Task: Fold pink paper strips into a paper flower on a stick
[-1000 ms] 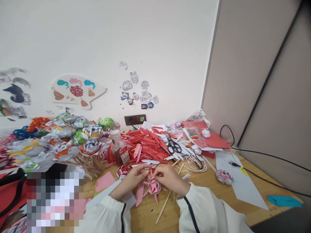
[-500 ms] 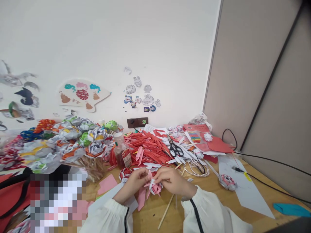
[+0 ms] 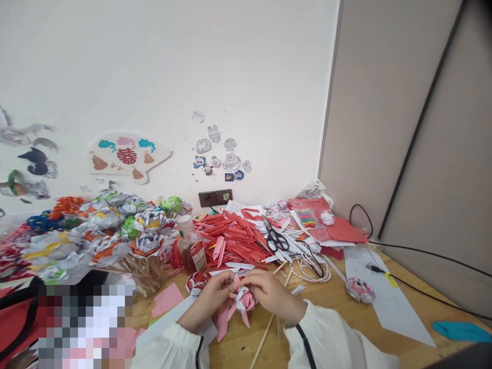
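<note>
A pink and white folded-paper flower (image 3: 245, 301) is between my two hands, low in the middle of the view. My left hand (image 3: 218, 293) is closed, its fingertips pinching a pink petal on the flower's upper left. From the other side, my right hand (image 3: 269, 291) has its thumb and fingers pressed on the flower's top. Below the flower a pink folded strip (image 3: 223, 323) points down. Wooden sticks (image 3: 262, 341) lie on the table just right of it. A red and white paper flower (image 3: 197, 282) sits behind my left hand.
Behind my hands lie a heap of red folded strips (image 3: 238, 238), scissors (image 3: 275, 240), a jar (image 3: 187, 241) and a pearl string (image 3: 326, 274). Bunched paper flowers (image 3: 111, 218) fill the left. On the right are a pink and white flower (image 3: 360, 289), a white sheet (image 3: 388, 302) and cables (image 3: 430, 252).
The flower has turned a little in my fingers, showing more white, and a pink petal now hangs lower. My hands stay close together around it. The view has shifted slightly.
</note>
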### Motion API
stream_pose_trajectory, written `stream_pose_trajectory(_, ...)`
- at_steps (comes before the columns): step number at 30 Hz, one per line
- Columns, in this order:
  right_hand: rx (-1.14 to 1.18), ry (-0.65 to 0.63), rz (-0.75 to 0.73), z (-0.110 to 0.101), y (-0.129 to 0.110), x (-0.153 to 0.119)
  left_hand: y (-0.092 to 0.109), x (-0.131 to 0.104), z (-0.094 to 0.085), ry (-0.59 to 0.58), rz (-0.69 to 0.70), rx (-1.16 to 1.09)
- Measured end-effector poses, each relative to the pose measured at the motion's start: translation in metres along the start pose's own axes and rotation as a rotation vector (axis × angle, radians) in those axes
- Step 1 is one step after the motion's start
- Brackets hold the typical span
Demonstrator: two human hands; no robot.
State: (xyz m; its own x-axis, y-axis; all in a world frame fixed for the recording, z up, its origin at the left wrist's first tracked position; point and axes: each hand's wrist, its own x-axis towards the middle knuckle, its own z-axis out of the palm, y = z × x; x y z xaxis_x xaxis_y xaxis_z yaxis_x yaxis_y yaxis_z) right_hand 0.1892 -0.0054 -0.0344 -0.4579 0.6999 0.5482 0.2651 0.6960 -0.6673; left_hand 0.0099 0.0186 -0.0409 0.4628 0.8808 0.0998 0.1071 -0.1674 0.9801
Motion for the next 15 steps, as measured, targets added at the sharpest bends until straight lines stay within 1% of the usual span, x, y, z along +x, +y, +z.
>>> stream_pose_trajectory(4, 0.004, 0.019, -0.007, 0.0026, 0.0003, -0.0005, 0.0054, -0.0014, 0.0053, 0.002, -0.015, -0.027)
stream_pose_trajectory(8, -0.008, 0.050, 0.013, 0.0039, 0.0027, -0.0004, 0.0048, -0.0009, 0.0087, 0.020, -0.051, -0.095)
stream_pose_trajectory(13, -0.014, 0.211, 0.164, 0.0047, 0.0066, 0.0020, 0.0028, -0.0022, 0.0054, 0.047, -0.066, -0.250)
stream_pose_trajectory(15, -0.015, 0.243, 0.213, 0.0051, 0.0072, 0.0024, 0.0037, -0.0026, 0.0038, 0.027, -0.042, -0.220)
